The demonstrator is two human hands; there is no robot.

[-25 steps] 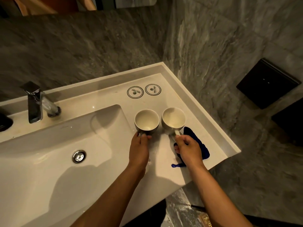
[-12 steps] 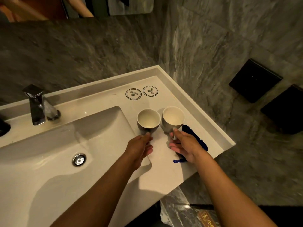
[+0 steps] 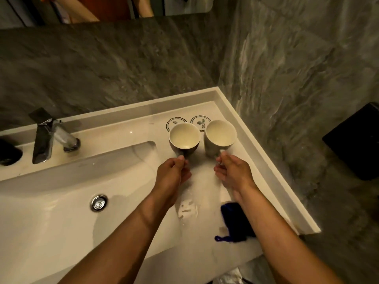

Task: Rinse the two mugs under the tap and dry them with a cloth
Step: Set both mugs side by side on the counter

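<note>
Two mugs with pale insides are held up above the right side of the counter. My left hand [image 3: 173, 171] grips the handle of the dark mug [image 3: 184, 138]. My right hand [image 3: 231, 172] grips the handle of the light grey mug [image 3: 220, 137]. Both mugs tilt with their open mouths toward me. A dark blue cloth [image 3: 233, 216] lies on the counter under my right forearm, partly hidden by it. The chrome tap [image 3: 46, 138] stands at the back left of the white basin [image 3: 61, 212], and no water is running.
Two round coasters [image 3: 200, 121] lie near the back corner, partly behind the mugs. A drain [image 3: 98, 202] sits in the basin. Grey stone walls close the back and right. A dark object [image 3: 9, 154] sits at the far left. The counter's raised rim [image 3: 276, 181] runs along the right.
Both hands have closed on the mug handles and lifted the mugs off the counter, up and toward the back corner. The blue cloth stays on the counter.
</note>
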